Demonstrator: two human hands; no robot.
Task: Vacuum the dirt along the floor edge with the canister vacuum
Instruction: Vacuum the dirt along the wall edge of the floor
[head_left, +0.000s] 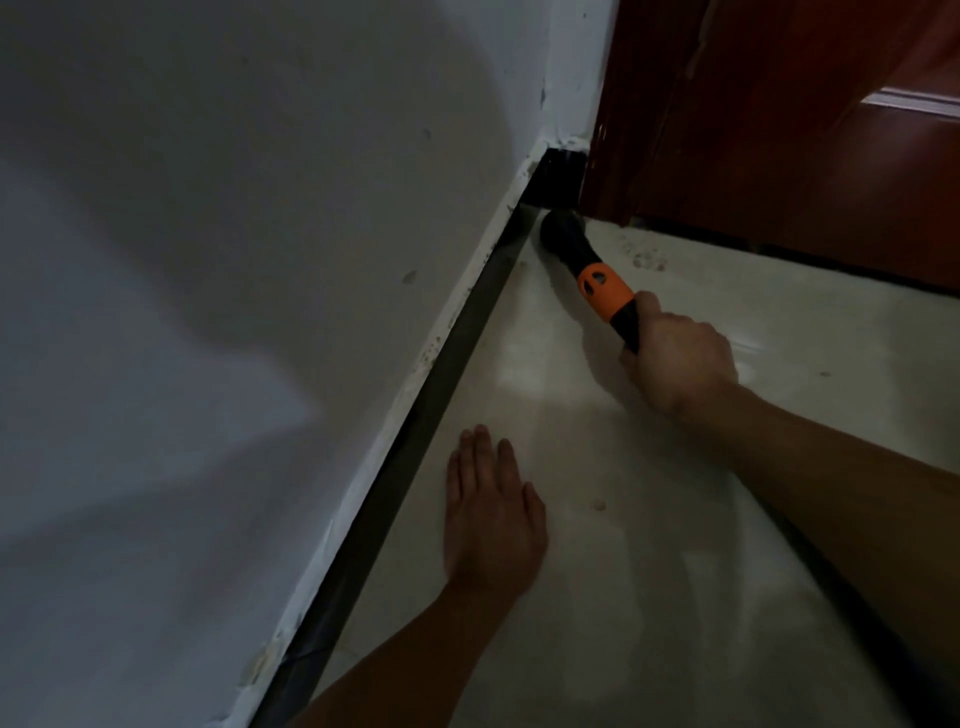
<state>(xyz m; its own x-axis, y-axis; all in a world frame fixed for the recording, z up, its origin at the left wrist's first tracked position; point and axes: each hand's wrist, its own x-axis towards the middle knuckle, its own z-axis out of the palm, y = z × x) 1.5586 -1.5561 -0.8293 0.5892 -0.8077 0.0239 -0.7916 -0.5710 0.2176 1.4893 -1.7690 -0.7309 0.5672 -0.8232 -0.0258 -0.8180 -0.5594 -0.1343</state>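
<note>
Holding one vacuum nozzle (563, 234): right grip (680, 358) clamped round black tube just behind one orange collar (605, 291). Nozzle mouth ahead of grip, low in corner where dark baseboard (457, 338) meets one red-brown door (779, 130). Left grip (493, 525) spread, fingers straight, flat on pale floor (649, 571), behind right grip, beside baseboard. Pale dirt specks (644, 257) just right of nozzle, along door foot. One white wall (208, 260) left.

Right hand (678, 358) grips the black handle behind the orange collar (605, 292) of the vacuum nozzle (563, 234), whose dark head sits in the floor corner beside the black baseboard (452, 353) and red-brown door (779, 130). Left hand (491, 514) rests flat, fingers straight, on the pale floor (649, 597). Pale specks of dirt (644, 257) lie near the nozzle.
</note>
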